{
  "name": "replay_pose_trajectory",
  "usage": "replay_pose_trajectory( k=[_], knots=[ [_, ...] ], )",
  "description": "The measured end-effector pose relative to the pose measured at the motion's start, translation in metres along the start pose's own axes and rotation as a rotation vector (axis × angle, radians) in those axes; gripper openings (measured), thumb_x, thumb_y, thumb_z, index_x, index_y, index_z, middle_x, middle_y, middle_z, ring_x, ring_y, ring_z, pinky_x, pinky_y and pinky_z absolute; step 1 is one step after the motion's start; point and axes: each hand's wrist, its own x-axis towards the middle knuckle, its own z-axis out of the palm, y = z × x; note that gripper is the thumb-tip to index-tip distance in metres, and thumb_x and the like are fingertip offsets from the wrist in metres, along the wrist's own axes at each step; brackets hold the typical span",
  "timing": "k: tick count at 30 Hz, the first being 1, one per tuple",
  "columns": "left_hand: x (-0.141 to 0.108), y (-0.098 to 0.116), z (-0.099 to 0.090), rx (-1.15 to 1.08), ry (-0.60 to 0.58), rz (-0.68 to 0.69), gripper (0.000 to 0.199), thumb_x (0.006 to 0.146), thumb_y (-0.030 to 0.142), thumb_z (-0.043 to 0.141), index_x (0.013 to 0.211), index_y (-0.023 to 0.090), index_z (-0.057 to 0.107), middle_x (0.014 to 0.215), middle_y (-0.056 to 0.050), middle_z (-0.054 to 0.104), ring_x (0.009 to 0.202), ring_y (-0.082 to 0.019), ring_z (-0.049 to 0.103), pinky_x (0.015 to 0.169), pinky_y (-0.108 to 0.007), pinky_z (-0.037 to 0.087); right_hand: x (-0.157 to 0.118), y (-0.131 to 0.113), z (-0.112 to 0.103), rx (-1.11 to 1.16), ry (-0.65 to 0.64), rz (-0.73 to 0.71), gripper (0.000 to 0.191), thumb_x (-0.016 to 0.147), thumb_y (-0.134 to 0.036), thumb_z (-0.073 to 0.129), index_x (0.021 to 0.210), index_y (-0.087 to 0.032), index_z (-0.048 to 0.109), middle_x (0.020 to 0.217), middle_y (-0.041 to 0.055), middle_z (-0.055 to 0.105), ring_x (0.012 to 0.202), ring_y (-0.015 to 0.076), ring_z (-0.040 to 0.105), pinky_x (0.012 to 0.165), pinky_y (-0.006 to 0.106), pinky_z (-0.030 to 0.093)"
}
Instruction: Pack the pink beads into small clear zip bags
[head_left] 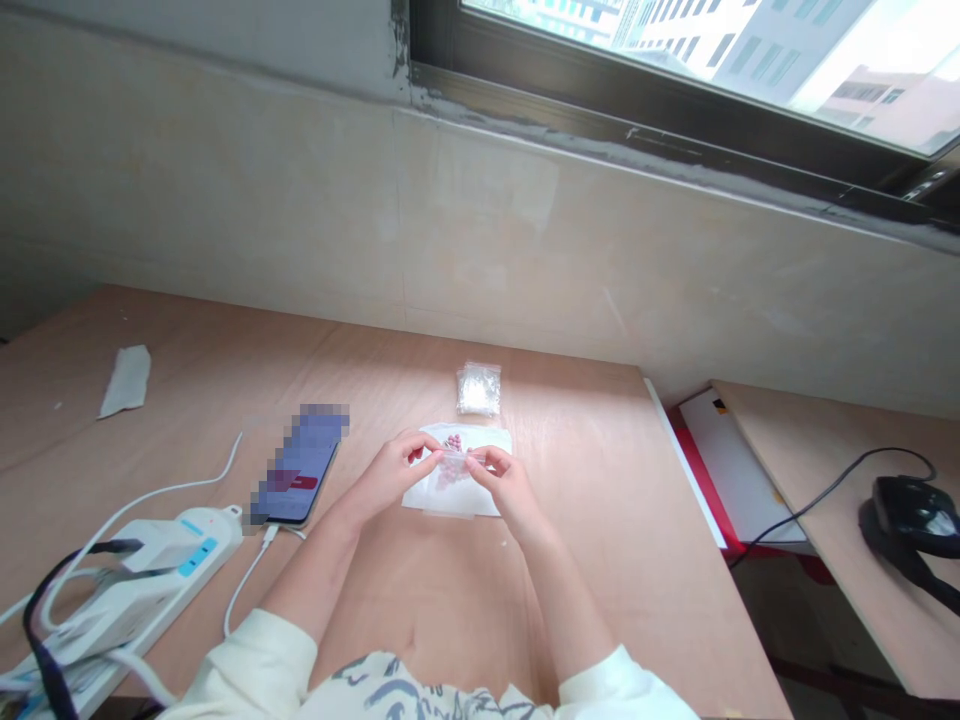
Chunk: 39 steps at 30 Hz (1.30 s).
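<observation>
My left hand (409, 462) pinches one side of the top edge of a small clear plastic bag (455, 470). My right hand (499, 474) grips the other side of that edge between thumb and fingers. Through the bag a pinkish patch shows; I cannot tell whether it lies inside or behind. Just beyond the bag's edge, a cluster of dark pink beads (453, 442) rests on a white sheet (486, 500), which lies under both hands. Farther back is a stack of clear plastic bags (478, 389).
A phone (300, 480) lies left of my left arm, with a white cable (247, 585) at its lower end. A white power strip (172, 560) with plugs fills the lower left. A whitish scrap (126, 381) is at far left. Black headphones (915, 520) sit on the right-hand table.
</observation>
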Motion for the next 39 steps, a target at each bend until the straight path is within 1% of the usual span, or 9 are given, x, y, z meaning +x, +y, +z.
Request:
replay_pose_trajectory(
  k=[6, 11, 16, 21, 24, 27, 32, 34, 39],
  knots=[
    [-0.002, 0.006, 0.006, -0.079, -0.157, 0.004, 0.027, 0.077, 0.035, 0.04, 0.063, 0.016, 0.053, 0.064, 0.001, 0.052, 0.063, -0.013, 0.047, 0.057, -0.023, 0.036, 0.001, 0.004, 0.005, -0.006, 0.054, -0.037, 0.014, 0.062, -0.027, 0.06, 0.056, -0.018, 0.052, 0.059, -0.0022, 0.055, 0.059, 0.0116, 0.048, 0.059, 0.024, 0.034],
    [0.003, 0.007, 0.012, -0.008, -0.149, 0.041, 0.029, 0.077, 0.034, 0.041, 0.058, 0.016, 0.053, 0.065, 0.001, 0.052, 0.068, -0.014, 0.047, 0.063, -0.024, 0.035, 0.001, 0.01, 0.006, -0.018, 0.003, -0.073, 0.013, 0.067, -0.031, 0.057, 0.066, -0.018, 0.055, 0.068, 0.0, 0.057, 0.068, 0.0132, 0.05, 0.064, 0.025, 0.035],
    [0.006, 0.002, 0.01, -0.028, -0.225, 0.016, 0.029, 0.078, 0.035, 0.04, 0.063, 0.016, 0.055, 0.068, 0.001, 0.054, 0.07, -0.015, 0.048, 0.064, -0.024, 0.036, 0.007, 0.014, 0.003, 0.054, 0.054, -0.009, 0.02, 0.062, -0.03, 0.06, 0.051, -0.016, 0.048, 0.053, -0.0021, 0.052, 0.055, 0.0106, 0.046, 0.058, 0.024, 0.034],
    [0.013, -0.015, 0.01, -0.086, -0.117, -0.069, 0.027, 0.076, 0.037, 0.042, 0.061, 0.016, 0.051, 0.063, 0.002, 0.05, 0.062, -0.013, 0.046, 0.055, -0.022, 0.036, 0.012, 0.012, 0.001, 0.065, 0.085, 0.042, 0.021, 0.06, -0.031, 0.062, 0.053, -0.016, 0.05, 0.052, -0.0024, 0.051, 0.052, 0.009, 0.043, 0.055, 0.023, 0.032],
    [0.022, -0.023, 0.012, -0.128, -0.057, -0.073, 0.026, 0.075, 0.037, 0.045, 0.061, 0.015, 0.05, 0.062, 0.002, 0.05, 0.061, -0.013, 0.047, 0.056, -0.022, 0.037, 0.009, 0.015, 0.003, 0.13, 0.013, 0.098, 0.021, 0.061, -0.035, 0.061, 0.066, -0.016, 0.055, 0.058, -0.0014, 0.055, 0.053, 0.0096, 0.046, 0.054, 0.023, 0.034],
    [0.03, -0.026, 0.011, -0.202, -0.053, -0.099, 0.027, 0.075, 0.04, 0.043, 0.069, 0.015, 0.053, 0.068, 0.0, 0.055, 0.067, -0.015, 0.051, 0.06, -0.023, 0.04, 0.007, 0.02, 0.003, 0.131, -0.043, 0.159, 0.023, 0.06, -0.036, 0.062, 0.063, -0.015, 0.053, 0.055, -0.0011, 0.054, 0.05, 0.0093, 0.045, 0.052, 0.023, 0.033],
    [0.034, -0.038, -0.002, -0.209, 0.142, -0.166, 0.031, 0.078, 0.041, 0.036, 0.086, 0.017, 0.053, 0.092, -0.005, 0.059, 0.087, -0.018, 0.053, 0.074, -0.026, 0.041, 0.043, 0.01, -0.007, 0.031, 0.177, 0.045, 0.022, 0.062, -0.036, 0.058, 0.058, -0.016, 0.051, 0.054, -0.0022, 0.052, 0.05, 0.0097, 0.044, 0.05, 0.022, 0.032],
    [0.032, -0.053, -0.006, -0.134, 0.224, -0.196, 0.03, 0.078, 0.04, 0.035, 0.081, 0.017, 0.054, 0.088, -0.005, 0.06, 0.089, -0.019, 0.052, 0.078, -0.028, 0.039, 0.071, 0.002, -0.014, -0.03, 0.264, -0.016, 0.022, 0.063, -0.038, 0.054, 0.061, -0.016, 0.051, 0.058, -0.0007, 0.054, 0.052, 0.0112, 0.047, 0.051, 0.023, 0.033],
    [0.019, -0.089, -0.004, 0.058, 0.214, -0.159, 0.028, 0.079, 0.037, 0.034, 0.068, 0.018, 0.052, 0.073, -0.004, 0.058, 0.076, -0.019, 0.053, 0.069, -0.029, 0.041, 0.124, 0.003, -0.024, -0.409, 0.491, -0.046, 0.024, 0.059, -0.038, 0.054, 0.069, -0.016, 0.048, 0.064, 0.004, 0.053, 0.066, 0.0186, 0.051, 0.063, 0.029, 0.037]
  ],
)
